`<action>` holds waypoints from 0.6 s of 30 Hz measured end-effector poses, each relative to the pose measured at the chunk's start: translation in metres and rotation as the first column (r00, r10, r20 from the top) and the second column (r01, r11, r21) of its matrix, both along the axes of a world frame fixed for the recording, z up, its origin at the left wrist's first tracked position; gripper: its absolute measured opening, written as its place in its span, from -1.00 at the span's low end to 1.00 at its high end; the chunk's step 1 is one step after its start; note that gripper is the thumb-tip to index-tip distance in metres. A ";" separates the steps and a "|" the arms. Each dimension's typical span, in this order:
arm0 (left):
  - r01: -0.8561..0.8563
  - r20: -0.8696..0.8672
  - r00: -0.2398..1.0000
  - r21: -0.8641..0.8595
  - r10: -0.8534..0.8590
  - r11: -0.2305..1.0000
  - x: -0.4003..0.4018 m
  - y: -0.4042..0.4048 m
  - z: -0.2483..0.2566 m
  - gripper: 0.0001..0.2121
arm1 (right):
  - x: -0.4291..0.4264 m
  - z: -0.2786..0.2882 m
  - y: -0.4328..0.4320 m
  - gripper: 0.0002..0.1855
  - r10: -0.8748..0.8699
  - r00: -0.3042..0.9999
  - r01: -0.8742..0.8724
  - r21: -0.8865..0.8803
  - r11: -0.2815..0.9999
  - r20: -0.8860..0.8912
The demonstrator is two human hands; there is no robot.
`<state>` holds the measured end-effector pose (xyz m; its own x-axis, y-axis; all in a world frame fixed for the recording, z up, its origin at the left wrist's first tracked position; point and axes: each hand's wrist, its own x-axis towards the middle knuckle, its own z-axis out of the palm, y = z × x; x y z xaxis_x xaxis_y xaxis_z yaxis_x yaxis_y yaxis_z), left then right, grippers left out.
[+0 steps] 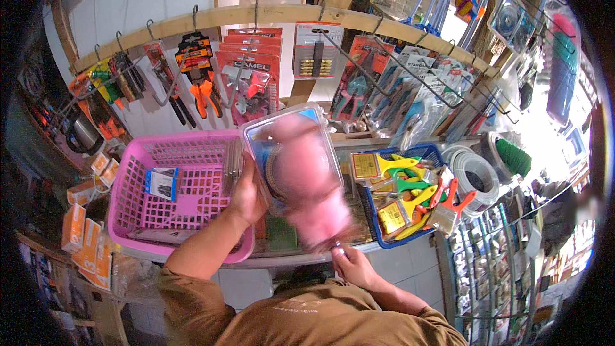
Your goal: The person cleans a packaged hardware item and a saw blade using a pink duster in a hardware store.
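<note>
My left hand [249,193] grips the lower left edge of a clear plastic blister pack [267,129], tilted above the glass counter. A coiled, ring-shaped item on a blue card shows inside it. My right hand [353,265] holds the handle of a pink fluffy duster [314,168], blurred by motion. The duster lies across the pack's front and hides much of it. Left of the pack stands a pink plastic basket [114,202] with a small blue-and-white packet [162,184] inside.
A blue basket [403,241] at the right holds several paintbrushes [408,202]. Beside it are coils of clear hose [473,178] and green cord [513,154]. Carded pliers [204,86] and other tools hang from hooks on a wooden rail [274,15]. Orange boxes [91,254] stand at the left.
</note>
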<state>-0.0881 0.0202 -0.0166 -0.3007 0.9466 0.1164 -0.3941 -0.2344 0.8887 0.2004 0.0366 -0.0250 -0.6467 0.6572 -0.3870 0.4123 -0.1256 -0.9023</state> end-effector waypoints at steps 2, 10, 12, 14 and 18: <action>0.061 -0.054 0.997 0.058 -0.058 0.996 -0.006 -0.007 -0.011 -0.48 | 0.000 0.001 0.004 -0.69 0.120 0.992 -0.125 0.174 0.977 0.038; -0.047 0.214 0.977 0.102 0.024 0.994 0.014 -0.007 0.034 -0.48 | 0.003 -0.002 0.006 -0.62 -0.011 0.997 -0.003 0.171 0.985 0.081; -0.024 0.460 0.888 0.052 -0.003 0.998 0.023 -0.008 0.043 -0.44 | 0.005 -0.005 0.010 -0.59 -0.170 0.985 0.170 0.009 0.985 0.012; -0.051 0.448 0.893 0.043 0.027 0.998 0.024 -0.004 0.042 -0.44 | 0.009 -0.005 0.010 -0.59 -0.093 0.992 0.090 0.041 0.995 0.087; -0.007 0.409 0.912 0.074 -0.024 0.997 0.016 -0.009 0.036 -0.42 | 0.006 -0.001 0.015 -0.60 0.024 0.994 -0.034 0.091 0.995 0.111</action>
